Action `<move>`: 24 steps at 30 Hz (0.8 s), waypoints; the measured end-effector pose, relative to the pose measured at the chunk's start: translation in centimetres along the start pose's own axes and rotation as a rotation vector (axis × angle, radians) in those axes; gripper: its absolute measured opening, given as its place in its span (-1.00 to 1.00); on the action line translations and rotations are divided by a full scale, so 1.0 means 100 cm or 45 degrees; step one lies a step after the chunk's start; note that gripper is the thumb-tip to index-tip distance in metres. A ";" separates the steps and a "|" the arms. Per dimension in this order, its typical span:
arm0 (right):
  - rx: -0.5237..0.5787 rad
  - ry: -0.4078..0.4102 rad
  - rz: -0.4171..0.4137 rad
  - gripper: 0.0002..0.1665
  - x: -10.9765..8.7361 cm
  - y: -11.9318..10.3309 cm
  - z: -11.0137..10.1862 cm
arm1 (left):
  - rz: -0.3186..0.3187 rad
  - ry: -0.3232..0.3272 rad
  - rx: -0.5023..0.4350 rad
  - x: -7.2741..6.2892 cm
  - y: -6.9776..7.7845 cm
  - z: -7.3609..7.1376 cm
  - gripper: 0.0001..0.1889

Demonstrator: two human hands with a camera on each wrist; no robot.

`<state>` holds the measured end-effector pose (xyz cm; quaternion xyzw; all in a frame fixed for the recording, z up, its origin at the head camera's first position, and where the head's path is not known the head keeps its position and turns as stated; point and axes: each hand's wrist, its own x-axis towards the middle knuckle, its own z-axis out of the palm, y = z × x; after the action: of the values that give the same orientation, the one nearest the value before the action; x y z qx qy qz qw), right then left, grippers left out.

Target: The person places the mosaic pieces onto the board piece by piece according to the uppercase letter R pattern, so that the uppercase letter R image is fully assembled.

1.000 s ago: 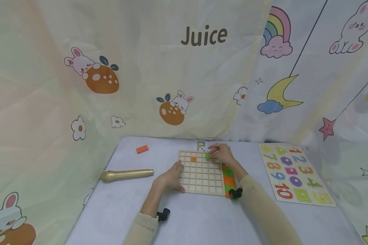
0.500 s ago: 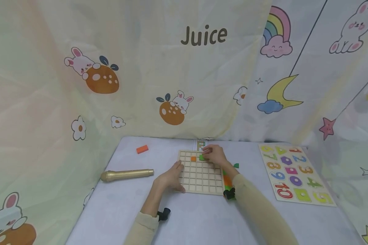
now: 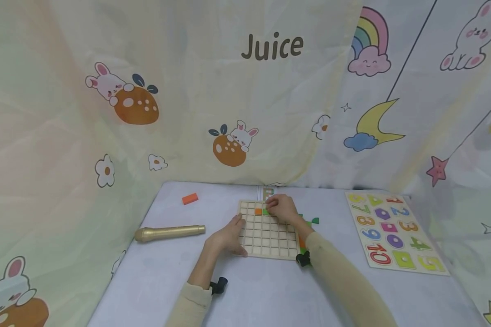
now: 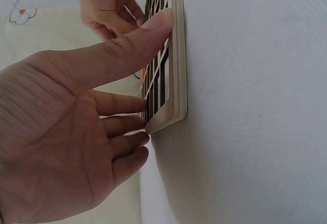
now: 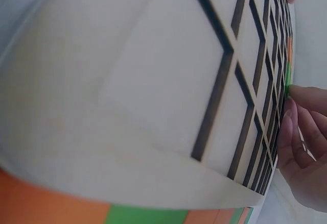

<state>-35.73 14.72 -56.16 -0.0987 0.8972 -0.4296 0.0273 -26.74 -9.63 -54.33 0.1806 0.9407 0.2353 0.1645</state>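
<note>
A light wooden grid board point(image 3: 270, 236) lies on the table in front of the person. One orange square tile point(image 3: 258, 211) sits in a cell of its second row from the back. Right beside it, the right hand point(image 3: 281, 209) pinches a green tile point(image 3: 265, 212) between thumb and fingertips, down at the grid. In the right wrist view the green tile point(image 5: 288, 76) adjoins the orange one point(image 5: 290, 48). The left hand point(image 3: 227, 236) rests along the board's left side. Its thumb point(image 4: 153, 25) lies on the board's rim, fingers nearly straight against the edge.
Orange and green tiles point(image 3: 302, 244) line the board's right side, partly under the right forearm; a green piece point(image 3: 315, 220) lies just outside them. A patterned card point(image 3: 268, 193) is behind the board. Leftward are an orange block point(image 3: 190, 199) and gold microphone point(image 3: 169, 233); rightward, a number puzzle point(image 3: 397, 234).
The right hand has carried the green tile leftward along the board's back rows until it is beside the orange tile. The left hand and the board have stayed put.
</note>
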 end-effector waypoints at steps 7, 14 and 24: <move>0.049 0.000 -0.017 -0.69 -0.006 -0.002 -0.008 | -0.002 -0.019 0.012 0.001 -0.001 0.001 0.26; 0.084 0.078 -0.047 -0.71 -0.015 -0.002 -0.023 | 0.009 -0.015 0.010 -0.001 0.001 -0.001 0.27; 0.059 0.168 -0.028 -0.75 -0.027 0.005 -0.052 | 0.009 -0.018 -0.014 0.000 0.002 -0.001 0.25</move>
<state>-33.82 19.57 -53.38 -0.0794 0.8857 -0.4562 -0.0342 -26.68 -9.52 -54.18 0.1845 0.9376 0.2397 0.1713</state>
